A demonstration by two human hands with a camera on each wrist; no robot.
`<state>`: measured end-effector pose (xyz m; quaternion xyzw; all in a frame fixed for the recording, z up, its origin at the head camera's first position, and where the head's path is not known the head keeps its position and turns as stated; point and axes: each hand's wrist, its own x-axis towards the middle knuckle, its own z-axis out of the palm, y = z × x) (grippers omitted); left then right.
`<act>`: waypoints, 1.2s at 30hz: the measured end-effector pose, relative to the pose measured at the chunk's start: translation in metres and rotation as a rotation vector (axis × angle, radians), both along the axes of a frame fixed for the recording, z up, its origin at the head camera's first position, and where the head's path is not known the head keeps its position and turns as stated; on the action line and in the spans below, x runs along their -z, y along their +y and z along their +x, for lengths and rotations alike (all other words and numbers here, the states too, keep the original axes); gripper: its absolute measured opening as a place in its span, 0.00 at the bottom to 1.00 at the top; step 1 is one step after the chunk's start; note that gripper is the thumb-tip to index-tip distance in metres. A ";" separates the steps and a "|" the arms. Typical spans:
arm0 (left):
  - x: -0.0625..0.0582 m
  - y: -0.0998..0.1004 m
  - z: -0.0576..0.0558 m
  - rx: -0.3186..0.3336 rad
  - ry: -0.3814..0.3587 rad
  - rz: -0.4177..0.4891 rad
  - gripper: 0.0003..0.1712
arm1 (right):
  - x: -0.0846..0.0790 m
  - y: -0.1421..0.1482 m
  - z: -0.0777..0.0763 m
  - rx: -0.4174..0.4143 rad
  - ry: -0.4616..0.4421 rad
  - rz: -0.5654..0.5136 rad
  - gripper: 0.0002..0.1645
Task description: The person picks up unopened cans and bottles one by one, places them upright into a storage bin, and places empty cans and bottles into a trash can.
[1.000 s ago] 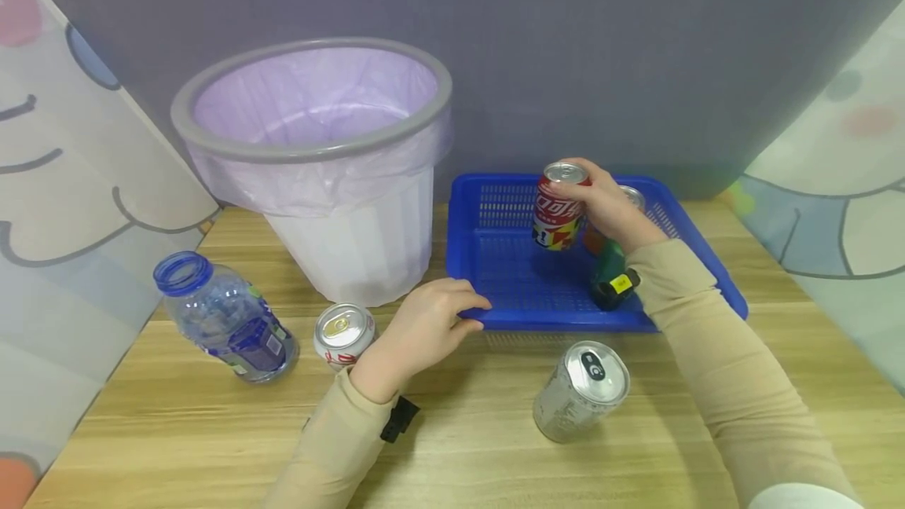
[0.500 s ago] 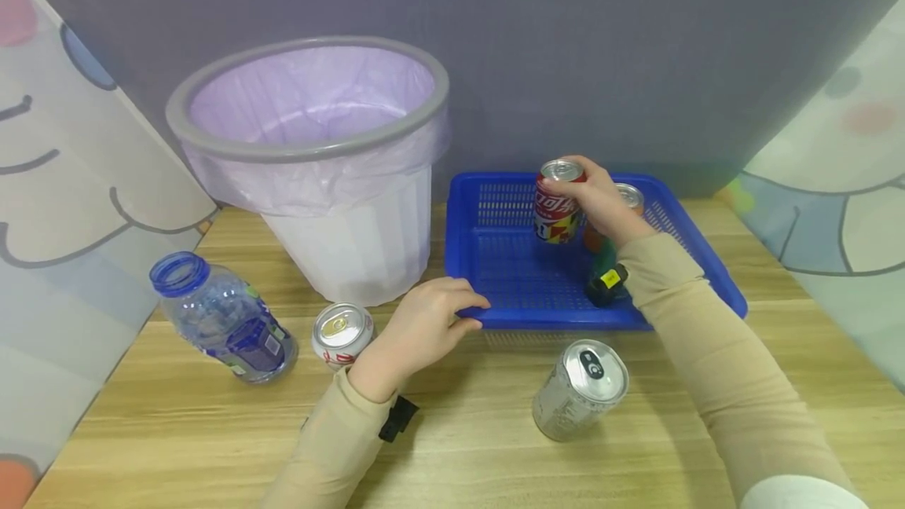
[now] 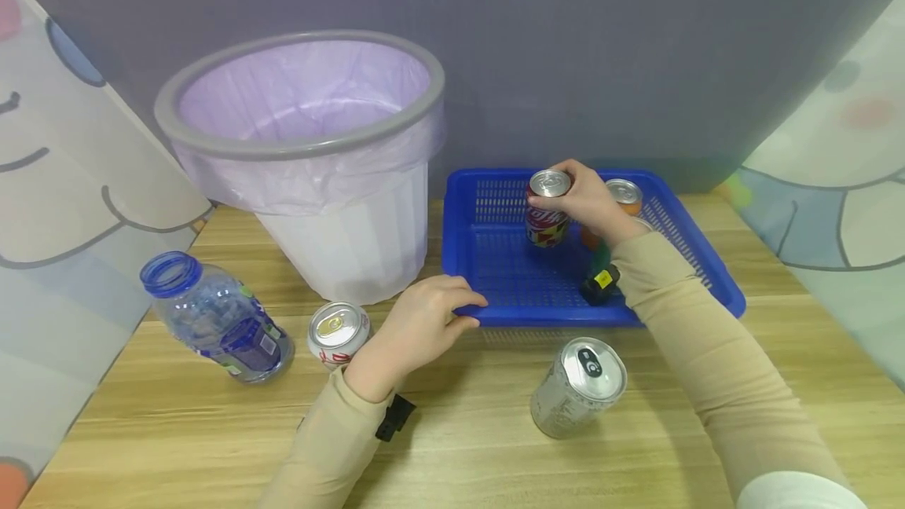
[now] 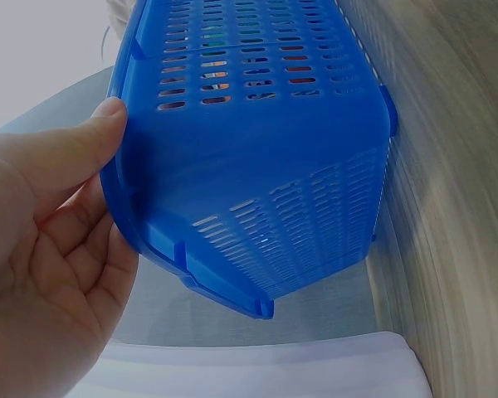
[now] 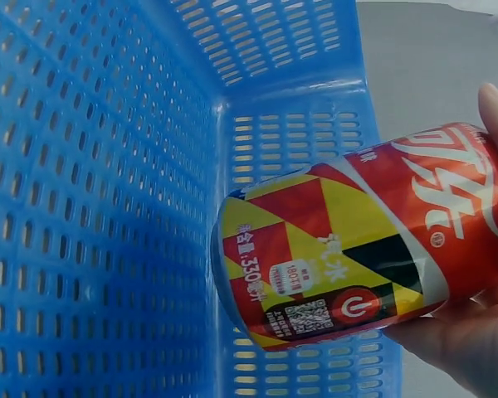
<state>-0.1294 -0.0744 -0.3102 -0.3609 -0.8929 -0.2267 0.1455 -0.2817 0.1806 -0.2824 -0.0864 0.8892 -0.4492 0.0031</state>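
Observation:
In the head view, my right hand (image 3: pixel 584 196) grips a red soda can (image 3: pixel 547 218) near its top, upright inside the blue plastic basket (image 3: pixel 509 313). The right wrist view shows the can's red, yellow and black print, its base close to the perforated basket floor (image 5: pixel 91 249). With my left hand (image 3: pixel 424 324) I pinch the basket's near left corner; in the left wrist view the thumb (image 4: pixel 108 124) lies over the rim and the fingers curl beneath. An orange can (image 3: pixel 625 195) stands at the basket's back right, partly hidden behind my right hand.
A white bin (image 3: pixel 346 234) with a purple liner stands left of the basket. Before it are a clear blue-rimmed bottle (image 3: pixel 226 324) and a white can (image 3: pixel 338 332). A silver can (image 3: pixel 576 391) stands in front of the basket. A grey wall (image 3: pixel 601 45) rises behind.
My right hand has moved slightly left and down with the red can, lowering it in the basket. More of the orange can shows. My left hand keeps its hold on the basket corner.

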 end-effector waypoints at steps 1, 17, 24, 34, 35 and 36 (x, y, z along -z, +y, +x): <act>0.000 0.000 0.000 0.000 0.002 0.001 0.11 | 0.000 0.000 0.000 0.001 -0.002 0.011 0.37; -0.002 -0.004 0.004 0.002 0.002 -0.004 0.12 | 0.002 -0.001 0.002 0.067 -0.047 0.140 0.40; -0.002 -0.006 0.005 -0.003 0.012 -0.004 0.12 | 0.005 -0.005 0.000 0.051 -0.041 0.185 0.39; 0.000 -0.009 0.005 -0.006 0.017 -0.004 0.12 | 0.011 -0.007 -0.001 0.053 -0.024 0.190 0.38; -0.001 -0.009 0.005 -0.008 0.016 -0.003 0.12 | 0.011 -0.007 -0.001 0.053 -0.021 0.190 0.37; -0.001 -0.008 0.005 -0.008 0.015 -0.002 0.12 | 0.011 -0.007 -0.002 0.054 -0.018 0.190 0.37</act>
